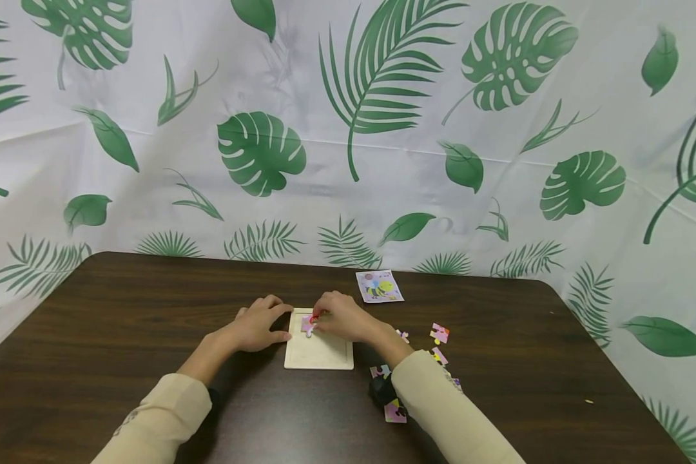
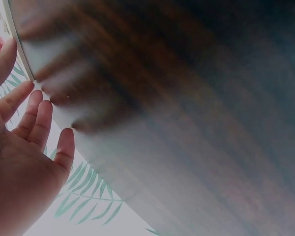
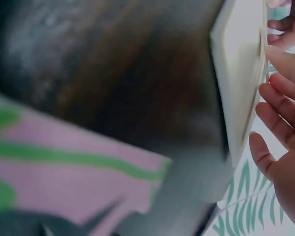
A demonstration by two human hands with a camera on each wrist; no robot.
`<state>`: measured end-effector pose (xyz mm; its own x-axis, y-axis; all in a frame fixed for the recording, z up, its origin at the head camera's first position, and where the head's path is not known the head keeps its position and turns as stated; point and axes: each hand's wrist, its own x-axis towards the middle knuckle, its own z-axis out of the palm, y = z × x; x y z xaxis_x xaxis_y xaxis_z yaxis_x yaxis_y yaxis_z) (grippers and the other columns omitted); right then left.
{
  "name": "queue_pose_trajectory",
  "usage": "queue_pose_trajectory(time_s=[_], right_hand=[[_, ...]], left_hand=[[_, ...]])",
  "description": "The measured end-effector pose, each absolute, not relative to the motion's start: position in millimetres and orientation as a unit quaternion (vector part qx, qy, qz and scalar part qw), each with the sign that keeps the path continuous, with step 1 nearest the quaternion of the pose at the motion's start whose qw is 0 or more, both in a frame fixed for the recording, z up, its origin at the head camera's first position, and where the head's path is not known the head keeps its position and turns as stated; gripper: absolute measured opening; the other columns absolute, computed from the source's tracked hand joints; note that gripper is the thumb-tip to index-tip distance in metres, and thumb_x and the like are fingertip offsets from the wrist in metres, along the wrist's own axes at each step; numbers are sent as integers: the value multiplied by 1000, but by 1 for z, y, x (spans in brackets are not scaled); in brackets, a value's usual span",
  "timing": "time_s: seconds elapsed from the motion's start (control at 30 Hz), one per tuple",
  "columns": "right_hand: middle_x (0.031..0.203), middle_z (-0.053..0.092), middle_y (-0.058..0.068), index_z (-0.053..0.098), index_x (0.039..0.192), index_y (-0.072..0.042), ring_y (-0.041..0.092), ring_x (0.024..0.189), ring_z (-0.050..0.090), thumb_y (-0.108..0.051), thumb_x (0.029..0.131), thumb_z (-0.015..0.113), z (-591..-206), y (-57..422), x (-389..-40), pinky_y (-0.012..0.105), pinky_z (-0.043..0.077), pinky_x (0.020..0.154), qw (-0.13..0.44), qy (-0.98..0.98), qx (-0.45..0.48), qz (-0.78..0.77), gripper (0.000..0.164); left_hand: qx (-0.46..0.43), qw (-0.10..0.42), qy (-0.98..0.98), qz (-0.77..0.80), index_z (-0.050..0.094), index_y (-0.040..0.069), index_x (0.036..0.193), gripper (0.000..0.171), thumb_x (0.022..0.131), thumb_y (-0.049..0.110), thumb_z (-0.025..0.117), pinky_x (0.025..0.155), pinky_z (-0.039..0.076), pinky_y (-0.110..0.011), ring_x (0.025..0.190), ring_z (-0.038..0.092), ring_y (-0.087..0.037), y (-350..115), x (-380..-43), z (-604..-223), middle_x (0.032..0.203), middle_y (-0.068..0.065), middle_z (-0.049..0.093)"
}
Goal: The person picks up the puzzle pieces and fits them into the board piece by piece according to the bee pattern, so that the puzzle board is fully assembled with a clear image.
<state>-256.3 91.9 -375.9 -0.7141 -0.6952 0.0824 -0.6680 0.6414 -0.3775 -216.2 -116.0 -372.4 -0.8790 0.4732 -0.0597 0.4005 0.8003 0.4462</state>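
A pale wooden puzzle tray [image 1: 320, 356] lies on the table in the head view. My left hand [image 1: 259, 324] rests at its left edge, thumb and fingers spread along the rim; in the left wrist view the fingers of the left hand [image 2: 27, 142] look fairly straight. Over the tray's upper part, my right hand [image 1: 343, 316] pinches a puzzle piece with red on it [image 1: 314, 319], mostly hidden by the fingertips. Right beside it, a pink puzzle piece [image 1: 306, 324] sits in the tray's upper left corner. The right hand [image 3: 287, 118] also shows beside the tray [image 3: 238, 59].
Several loose puzzle pieces [image 1: 439, 333] lie to the right, some partly behind the right sleeve [image 1: 441, 399]. A bee picture card [image 1: 379, 286] lies behind the tray. The dark wooden table [image 1: 122, 322] ends at a leaf-patterned cloth backdrop [image 1: 383, 193].
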Motion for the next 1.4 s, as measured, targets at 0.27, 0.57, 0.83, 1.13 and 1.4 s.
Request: queue_pose_trajectory(time_s=[0.27, 0.57, 0.83, 1.13, 1.4], right_hand=[[89, 55, -1, 66, 91, -9, 16, 89, 49, -22, 78, 73, -378, 90, -255, 35, 33, 72, 34, 920, -349, -172, 20], [88, 52, -2, 67, 91, -11, 17, 90, 46, -25, 78, 73, -378, 93, -254, 33, 29, 71, 41, 931, -326, -158, 20], [87, 54, 0, 68, 90, -12, 18, 89, 46, -23, 79, 72, -381, 89, -256, 34, 29, 69, 20, 927, -340, -158, 17], [86, 55, 1, 65, 85, -11, 18, 87, 46, -23, 78, 73, -378, 83, -255, 33, 28, 68, 15, 930, -333, -157, 15], [85, 53, -1, 66, 85, -13, 17, 88, 45, -24, 80, 72, -379, 83, -256, 33, 27, 69, 23, 934, -325, -148, 14]], left_hand=[[231, 82, 945, 215, 48, 4, 130, 50, 87, 26, 63, 84, 32, -57, 116, 38, -36, -116, -217, -373, 125, -17, 43], [228, 87, 946, 214, 48, 4, 130, 50, 87, 26, 62, 84, 32, -57, 115, 39, -35, -116, -216, -371, 124, -16, 43], [230, 81, 947, 209, 48, 4, 130, 50, 87, 26, 63, 83, 32, -57, 115, 39, -35, -115, -216, -373, 124, -16, 43], [230, 77, 947, 209, 49, 4, 129, 49, 87, 25, 63, 82, 33, -56, 114, 40, -35, -115, -215, -373, 122, -16, 44], [230, 78, 948, 207, 48, 4, 129, 49, 88, 26, 62, 82, 33, -57, 114, 40, -35, -114, -215, -372, 122, -16, 43]])
